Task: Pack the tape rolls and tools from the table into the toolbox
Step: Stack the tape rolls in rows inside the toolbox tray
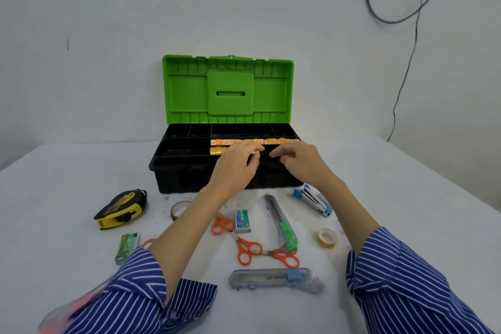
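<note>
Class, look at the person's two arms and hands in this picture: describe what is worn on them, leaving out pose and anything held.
Both arms wear a blue shirt with thin white stripes. The left sleeve and the right sleeve are pushed up toward the elbows, with folded cuffs, leaving the forearms bare. The left hand and right hand are bare: no gloves, rings or watch show.

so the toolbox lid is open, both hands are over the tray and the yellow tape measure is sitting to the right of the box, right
Not quite. The head view shows the yellow tape measure on the table to the left of the toolbox, in front of its left corner, not to the right. The rest holds: the green lid is open, and the left hand and right hand are over the tray.
</note>
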